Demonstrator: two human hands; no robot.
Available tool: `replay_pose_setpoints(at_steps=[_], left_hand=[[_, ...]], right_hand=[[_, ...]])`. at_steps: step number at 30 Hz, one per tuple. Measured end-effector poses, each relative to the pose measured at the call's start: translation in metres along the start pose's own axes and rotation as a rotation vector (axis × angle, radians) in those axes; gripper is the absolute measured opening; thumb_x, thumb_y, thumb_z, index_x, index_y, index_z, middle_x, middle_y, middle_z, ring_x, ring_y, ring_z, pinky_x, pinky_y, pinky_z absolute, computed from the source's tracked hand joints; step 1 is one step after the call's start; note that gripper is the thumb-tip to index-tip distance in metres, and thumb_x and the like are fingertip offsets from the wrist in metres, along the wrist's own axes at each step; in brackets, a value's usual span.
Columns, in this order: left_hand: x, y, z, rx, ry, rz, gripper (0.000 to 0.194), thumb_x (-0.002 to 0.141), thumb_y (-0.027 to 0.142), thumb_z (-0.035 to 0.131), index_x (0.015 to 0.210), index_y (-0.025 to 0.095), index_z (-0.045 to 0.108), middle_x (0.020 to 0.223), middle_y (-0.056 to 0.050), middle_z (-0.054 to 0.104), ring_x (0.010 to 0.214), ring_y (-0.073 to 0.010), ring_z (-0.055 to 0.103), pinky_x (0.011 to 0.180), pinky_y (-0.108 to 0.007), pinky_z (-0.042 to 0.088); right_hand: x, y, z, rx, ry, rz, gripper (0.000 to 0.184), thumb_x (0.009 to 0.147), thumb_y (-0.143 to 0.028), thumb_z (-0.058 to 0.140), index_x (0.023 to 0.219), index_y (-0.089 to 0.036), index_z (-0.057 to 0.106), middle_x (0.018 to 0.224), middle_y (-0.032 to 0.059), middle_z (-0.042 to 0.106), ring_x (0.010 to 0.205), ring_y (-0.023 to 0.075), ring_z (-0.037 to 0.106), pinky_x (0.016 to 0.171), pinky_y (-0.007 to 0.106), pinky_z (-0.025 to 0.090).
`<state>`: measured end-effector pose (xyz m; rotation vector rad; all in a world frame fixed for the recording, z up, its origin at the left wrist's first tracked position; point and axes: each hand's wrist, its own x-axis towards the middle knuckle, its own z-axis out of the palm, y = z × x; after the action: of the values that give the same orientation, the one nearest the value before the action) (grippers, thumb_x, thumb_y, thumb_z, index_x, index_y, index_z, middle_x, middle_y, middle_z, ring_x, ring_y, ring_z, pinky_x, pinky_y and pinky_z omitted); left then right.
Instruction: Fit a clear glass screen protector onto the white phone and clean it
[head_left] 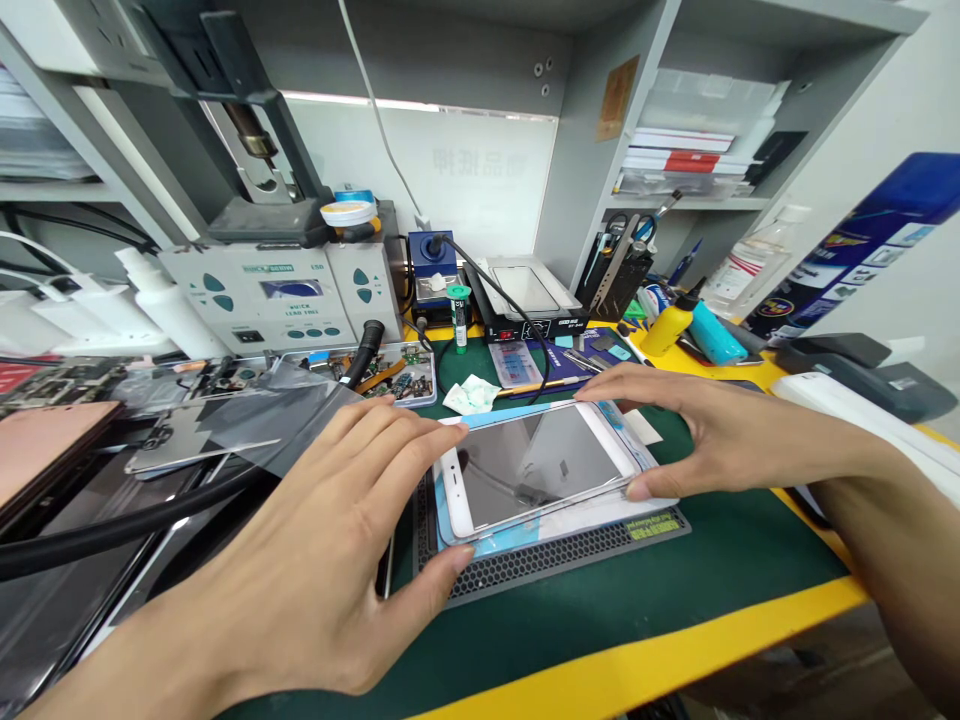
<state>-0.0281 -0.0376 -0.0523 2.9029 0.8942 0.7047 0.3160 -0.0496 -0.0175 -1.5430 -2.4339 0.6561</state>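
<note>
A white-framed smartphone (pixel 540 460) with a dark screen lies face up, its front slightly tilted. Under it are a light blue and white sheet or packet (pixel 495 540) and a dark honeycomb-patterned pad (pixel 540 565). My left hand (pixel 337 530) spans the phone's left end, fingertips at the far corner and thumb at the near corner. At the right end, my right hand (pixel 712 430) pinches across the phone, with its thumb on the near corner and fingers on the far edge. A thin seam shows along the phone's near edge.
Behind stand a grey rework station (pixel 285 300), a parts tray (pixel 412 375), a crumpled tissue (pixel 471 395) and a flat black-and-white device (pixel 532 295). Several phone parts and a black hose (pixel 187 505) lie left. Bottles, including a yellow one (pixel 667 328), stand right on the green mat (pixel 750 560).
</note>
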Motion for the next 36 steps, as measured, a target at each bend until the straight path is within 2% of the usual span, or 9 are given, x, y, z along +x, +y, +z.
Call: replay_pose_setpoints(at_steps=[6, 16, 23, 36], left_hand=[[-0.0011, 0.0018, 0.0023, -0.010, 0.032, -0.013, 0.057, 0.080, 0.036, 0.062, 0.132, 0.017, 0.051, 0.124, -0.014, 0.062, 0.118, -0.0347, 0.054, 0.108, -0.054, 0.035], [-0.0013, -0.0005, 0.0007, -0.005, -0.011, -0.001, 0.060, 0.080, 0.036, 0.062, 0.135, 0.019, 0.046, 0.127, -0.014, 0.059, 0.118, -0.0343, 0.052, 0.106, -0.053, 0.037], [-0.0008, 0.0011, 0.0013, -0.021, -0.004, -0.017, 0.058, 0.080, 0.035, 0.062, 0.134, 0.017, 0.048, 0.126, -0.014, 0.059, 0.118, -0.0338, 0.052, 0.105, -0.054, 0.037], [-0.0003, 0.0009, 0.0014, -0.037, 0.003, -0.029, 0.057, 0.079, 0.035, 0.062, 0.133, 0.020, 0.049, 0.124, -0.014, 0.060, 0.115, -0.0340, 0.054, 0.105, -0.055, 0.039]], right_hand=[[-0.0001, 0.0007, 0.0000, -0.011, -0.010, -0.002, 0.080, 0.071, -0.051, 0.081, 0.144, -0.040, 0.051, 0.148, 0.0031, 0.052, 0.128, 0.0351, 0.055, 0.096, 0.040, 0.054], [-0.0005, 0.0007, 0.0000, -0.010, 0.001, -0.017, 0.079, 0.071, -0.050, 0.081, 0.143, -0.038, 0.051, 0.147, 0.0046, 0.053, 0.126, 0.0355, 0.056, 0.094, 0.040, 0.054], [-0.0005, 0.0013, -0.0004, -0.024, -0.005, -0.015, 0.080, 0.071, -0.052, 0.080, 0.144, -0.039, 0.050, 0.148, 0.0040, 0.052, 0.127, 0.0352, 0.056, 0.097, 0.042, 0.053], [-0.0012, 0.0032, 0.0003, -0.010, 0.005, 0.001, 0.080, 0.070, -0.054, 0.081, 0.144, -0.039, 0.051, 0.148, 0.0030, 0.052, 0.126, 0.0354, 0.057, 0.092, 0.040, 0.055]])
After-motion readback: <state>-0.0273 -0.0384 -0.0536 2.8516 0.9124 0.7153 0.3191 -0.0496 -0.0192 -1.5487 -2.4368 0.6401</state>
